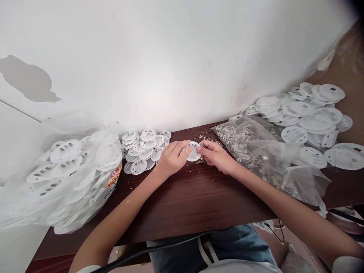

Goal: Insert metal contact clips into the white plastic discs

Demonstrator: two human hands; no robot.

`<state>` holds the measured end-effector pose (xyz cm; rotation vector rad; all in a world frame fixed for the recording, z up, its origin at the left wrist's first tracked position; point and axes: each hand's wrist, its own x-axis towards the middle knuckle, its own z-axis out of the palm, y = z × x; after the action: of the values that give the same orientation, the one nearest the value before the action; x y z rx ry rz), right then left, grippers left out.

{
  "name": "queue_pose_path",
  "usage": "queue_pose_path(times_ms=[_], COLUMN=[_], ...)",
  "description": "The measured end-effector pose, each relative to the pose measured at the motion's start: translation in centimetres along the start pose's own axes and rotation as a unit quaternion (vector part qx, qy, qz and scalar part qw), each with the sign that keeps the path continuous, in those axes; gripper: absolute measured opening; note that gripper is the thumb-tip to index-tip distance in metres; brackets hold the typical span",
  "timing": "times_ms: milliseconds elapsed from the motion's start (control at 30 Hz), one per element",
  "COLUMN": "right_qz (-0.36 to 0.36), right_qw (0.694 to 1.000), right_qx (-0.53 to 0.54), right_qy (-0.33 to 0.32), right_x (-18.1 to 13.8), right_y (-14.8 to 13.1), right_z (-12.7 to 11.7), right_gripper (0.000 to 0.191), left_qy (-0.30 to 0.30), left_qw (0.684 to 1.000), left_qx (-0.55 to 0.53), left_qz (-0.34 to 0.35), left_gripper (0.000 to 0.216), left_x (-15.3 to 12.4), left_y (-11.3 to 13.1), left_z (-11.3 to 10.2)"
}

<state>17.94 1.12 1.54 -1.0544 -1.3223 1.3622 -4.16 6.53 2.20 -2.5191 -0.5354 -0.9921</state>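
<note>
A round white slotted plastic disc (193,152) is held up between both hands, just above the brown table. My left hand (174,155) grips its left edge, fingers over the top and thumb against the face. On the disc's right edge, my right hand (214,154) pinches with thumb and forefinger; whether a small part is also between those fingers I cannot make out. Left of my hands lies a pile of similar discs (141,146). Tiny metal pieces (202,137) are scattered on the table behind and beneath the held disc.
A clear plastic bag (85,182) full of white discs stands at the left. To the right lies a bag of small metal pieces (241,140), with a heap of white discs (315,117) behind it. A white wall (159,68) borders the dark wooden table (182,204).
</note>
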Motion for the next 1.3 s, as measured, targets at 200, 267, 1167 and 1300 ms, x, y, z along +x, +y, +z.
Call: queue_pose_path(times_ms=[200,267,1167,1300], right_qz=[-0.092,-0.096,-0.092,-0.062], right_qw=[0.981,0.972,0.898,0.914], right_qx=[-0.169,-0.213,-0.365,-0.317], right_qy=[0.034,0.036,0.229,0.246], right_x=[0.3,0.2,1.4,1.5], right_y=[0.1,-0.1,-1.1,-1.3], right_z=[-0.7,-0.8,-4.1,-4.5], right_gripper=[0.031,0.029,0.018,0.022], left_qy=[-0.053,-0.065,-0.201,-0.182], left_qw=[0.978,0.961,0.851,0.903], left_qx=[-0.147,-0.195,-0.043,-0.025], left_qz=[-0.141,-0.185,-0.482,-0.388], left_gripper=[0.053,0.065,0.059,0.06], left_x=[-0.3,-0.3,-0.9,1.6], left_y=[1.1,1.8,-11.7,-7.9], left_z=[0.8,1.0,-5.1,-5.1])
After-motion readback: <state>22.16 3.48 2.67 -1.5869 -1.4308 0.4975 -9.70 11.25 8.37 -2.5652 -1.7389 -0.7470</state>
